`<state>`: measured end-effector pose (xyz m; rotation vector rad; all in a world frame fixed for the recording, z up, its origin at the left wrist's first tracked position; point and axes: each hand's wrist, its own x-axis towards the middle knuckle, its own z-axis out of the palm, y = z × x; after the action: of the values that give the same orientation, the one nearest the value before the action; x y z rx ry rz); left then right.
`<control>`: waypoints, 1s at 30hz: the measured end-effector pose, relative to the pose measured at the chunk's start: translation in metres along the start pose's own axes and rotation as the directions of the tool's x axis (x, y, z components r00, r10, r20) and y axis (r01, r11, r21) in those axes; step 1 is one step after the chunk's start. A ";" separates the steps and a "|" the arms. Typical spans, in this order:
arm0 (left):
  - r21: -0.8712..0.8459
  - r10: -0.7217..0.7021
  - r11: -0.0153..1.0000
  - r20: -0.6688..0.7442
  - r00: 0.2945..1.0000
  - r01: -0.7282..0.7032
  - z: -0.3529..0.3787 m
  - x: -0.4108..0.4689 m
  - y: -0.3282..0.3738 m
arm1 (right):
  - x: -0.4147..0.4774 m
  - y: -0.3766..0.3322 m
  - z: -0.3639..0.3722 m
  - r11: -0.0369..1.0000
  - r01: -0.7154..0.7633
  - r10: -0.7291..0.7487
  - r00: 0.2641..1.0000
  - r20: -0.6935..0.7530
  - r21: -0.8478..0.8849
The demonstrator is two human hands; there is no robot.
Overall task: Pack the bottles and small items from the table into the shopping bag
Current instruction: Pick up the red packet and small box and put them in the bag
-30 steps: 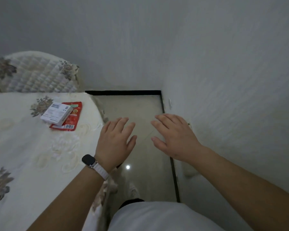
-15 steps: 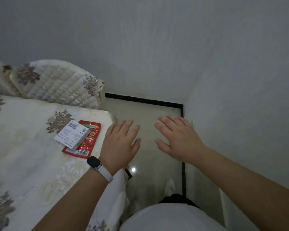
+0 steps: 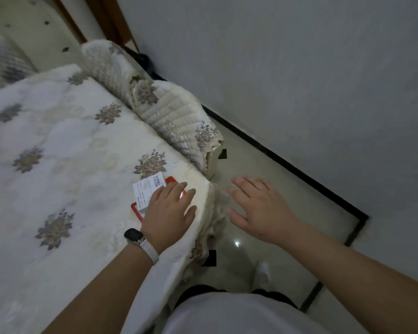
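Observation:
A small white box [image 3: 147,191] lies on a flat red packet [image 3: 137,211] near the right edge of the table, which is covered with a cream floral cloth [image 3: 65,169]. My left hand [image 3: 169,208], with a watch on the wrist, hovers spread over both items and hides part of them; whether it touches them I cannot tell. My right hand [image 3: 258,208] is spread, palm down, over the floor to the right of the table, holding nothing. No bottles and no shopping bag are in view.
Chairs with quilted floral covers [image 3: 176,116] stand against the table's far right side. A shiny tiled floor [image 3: 263,179] with a black skirting line runs between the table and the grey wall [image 3: 299,68]. My foot [image 3: 261,273] is below.
The view has swung left and tilted. My left hand has come over the white box and red packet; before it was to their right. The right hand stays spread beside it.

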<state>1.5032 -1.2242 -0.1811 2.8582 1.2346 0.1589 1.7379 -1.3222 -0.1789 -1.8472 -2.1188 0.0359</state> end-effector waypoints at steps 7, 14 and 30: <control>0.027 -0.341 0.940 0.013 0.940 0.341 0.000 -0.020 -0.025 | 0.053 0.014 0.021 0.973 0.199 -0.213 0.968 0.133 0.115; -0.111 -0.632 0.758 0.118 0.766 0.642 0.038 -0.031 -0.059 | 0.098 -0.009 0.061 0.959 0.238 -0.272 0.926 0.262 0.154; -0.428 -0.807 0.295 0.368 0.462 0.854 0.097 0.015 -0.110 | 0.170 -0.026 0.145 0.982 0.135 -0.184 0.832 0.523 0.132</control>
<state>1.4437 -1.1354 -0.2828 1.3944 2.0411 0.2974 1.6573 -1.1337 -0.2715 -1.7390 -2.5756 0.6724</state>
